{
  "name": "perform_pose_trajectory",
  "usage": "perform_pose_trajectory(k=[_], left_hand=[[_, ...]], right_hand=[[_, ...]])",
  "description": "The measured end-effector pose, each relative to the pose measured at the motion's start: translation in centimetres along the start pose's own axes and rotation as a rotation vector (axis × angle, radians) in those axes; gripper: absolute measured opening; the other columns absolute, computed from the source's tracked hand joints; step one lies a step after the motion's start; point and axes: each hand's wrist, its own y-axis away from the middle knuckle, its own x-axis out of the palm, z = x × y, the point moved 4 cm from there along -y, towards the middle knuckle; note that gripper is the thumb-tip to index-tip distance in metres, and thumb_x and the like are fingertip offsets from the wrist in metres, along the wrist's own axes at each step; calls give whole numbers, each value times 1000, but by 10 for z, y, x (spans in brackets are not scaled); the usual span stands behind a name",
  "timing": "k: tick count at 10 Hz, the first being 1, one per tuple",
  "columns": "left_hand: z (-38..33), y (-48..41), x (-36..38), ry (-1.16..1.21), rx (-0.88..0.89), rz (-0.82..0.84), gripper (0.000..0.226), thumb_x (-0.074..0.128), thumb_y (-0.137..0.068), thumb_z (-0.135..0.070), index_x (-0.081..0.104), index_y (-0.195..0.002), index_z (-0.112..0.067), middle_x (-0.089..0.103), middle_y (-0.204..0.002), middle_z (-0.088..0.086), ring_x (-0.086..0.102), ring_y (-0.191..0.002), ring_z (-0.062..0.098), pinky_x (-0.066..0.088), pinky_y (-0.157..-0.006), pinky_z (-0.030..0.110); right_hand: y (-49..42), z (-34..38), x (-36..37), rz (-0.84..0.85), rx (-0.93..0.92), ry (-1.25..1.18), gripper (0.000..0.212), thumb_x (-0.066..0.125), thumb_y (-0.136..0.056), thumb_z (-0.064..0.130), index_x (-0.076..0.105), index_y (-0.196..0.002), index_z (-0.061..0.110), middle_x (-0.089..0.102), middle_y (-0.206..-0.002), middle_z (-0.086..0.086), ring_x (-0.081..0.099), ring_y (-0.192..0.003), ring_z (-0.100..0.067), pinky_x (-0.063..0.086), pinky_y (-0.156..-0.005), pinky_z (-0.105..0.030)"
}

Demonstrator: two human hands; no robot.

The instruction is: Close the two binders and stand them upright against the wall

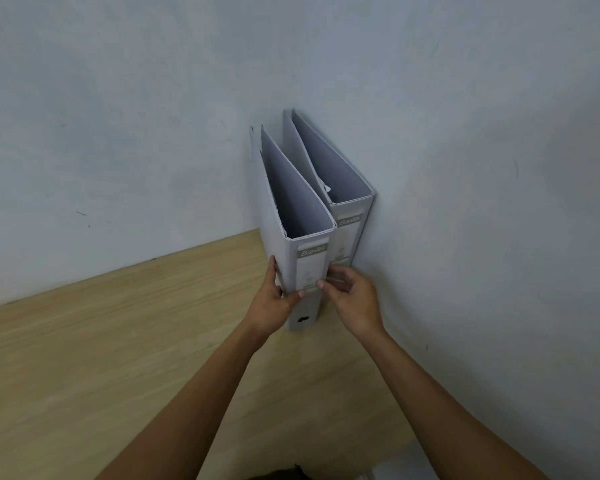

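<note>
Grey card covers mark both binders, which are closed and stood upright in the corner. The near binder point(298, 237) is held at its spine: the left hand point(274, 303) forms a narrow grip, thumb across the spine and fingers along the cover. The right hand point(350, 299) is curled loosely, fingertips point(321, 284) touching the spine's other edge. Just beyond that grip, the far binder point(340, 188) is seen touching the wall point(465, 168). The near binder should probably be pressed flush against its neighbour, squared on the bench point(118, 358), then released gently so that nothing tips.
</note>
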Motion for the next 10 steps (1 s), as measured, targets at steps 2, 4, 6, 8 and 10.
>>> perform_pose_trajectory(k=[2, 4, 6, 8, 10], left_hand=[[-6, -14, 1, 59, -9, -21, 96, 69, -91, -11, 8, -159, -39, 47, -151, -2, 50, -125, 15, 47, -106, 58], [-10, -28, -4, 52, -23, -39, 89, 67, -92, -9, 14, -158, -37, 50, -140, -7, 50, -123, 14, 49, -106, 53], [-9, -34, -6, 26, -59, -48, 91, 68, -92, -16, 10, -159, -38, 46, -153, 0, 46, -140, 24, 45, -108, 57], [-9, -31, -10, -35, -95, -64, 92, 69, -90, -14, 13, -160, -31, 38, -161, -1, 40, -146, 28, 43, -110, 57], [-3, -4, -33, -63, -129, -68, 91, 68, -92, -14, 10, -161, -22, 23, -167, 0, 45, -142, 30, 52, -99, 41]], right_hand=[[-20, -4, -2, -58, 29, 75, 14, 81, -82, 22, 69, -87, 19, 75, -88, 0, 73, -88, -18, 64, -79, -42], [-33, -5, 5, -50, 40, 159, 21, 77, -86, 30, 72, -85, 9, 70, -78, 2, 68, -75, -15, 54, -64, -23], [-38, -6, 7, -39, 34, 167, 23, 75, -88, 28, 71, -86, 5, 67, -75, 5, 64, -70, -7, 49, -56, -10], [-36, -5, 8, -38, 36, 156, 23, 73, -90, 29, 70, -87, 7, 71, -81, -1, 68, -77, -13, 51, -58, -12], [-24, -12, 10, 81, 145, 175, 22, 68, -92, 37, 68, -80, 17, 75, -86, -3, 75, -84, -22, 59, -79, -41]])
